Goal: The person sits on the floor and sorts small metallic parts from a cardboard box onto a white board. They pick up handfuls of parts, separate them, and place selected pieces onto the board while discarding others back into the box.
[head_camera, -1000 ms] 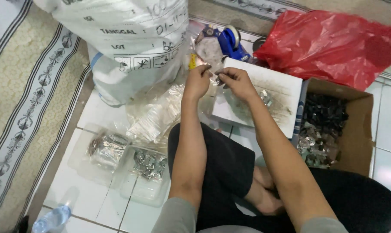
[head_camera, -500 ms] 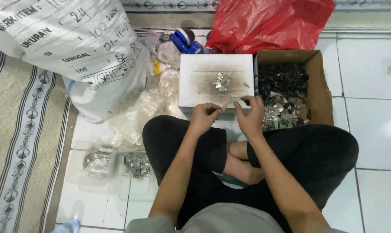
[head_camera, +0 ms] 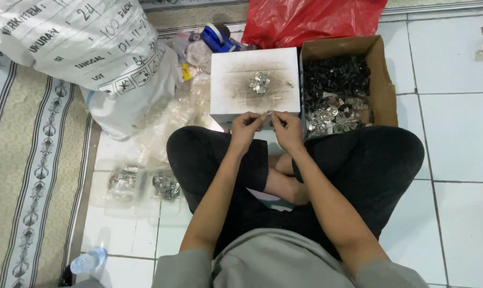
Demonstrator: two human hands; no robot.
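The left hand point(head_camera: 246, 125) and right hand point(head_camera: 286, 127) meet at the near edge of the white box point(head_camera: 228, 104), above crossed legs that fill the floor below them. Ahead, the box top lies open around a small pile of metal parts point(head_camera: 260, 82). Rightward the cardboard box point(head_camera: 386, 85) wall blocks; beyond it bare tiles point(head_camera: 454, 128). Leftward, what look like clear plastic bags point(head_camera: 172, 117) and a big white sack point(head_camera: 87, 48) crowd the way.

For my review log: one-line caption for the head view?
Seated cross-legged, left hand and right hand pinch a small metal piece before a white box.
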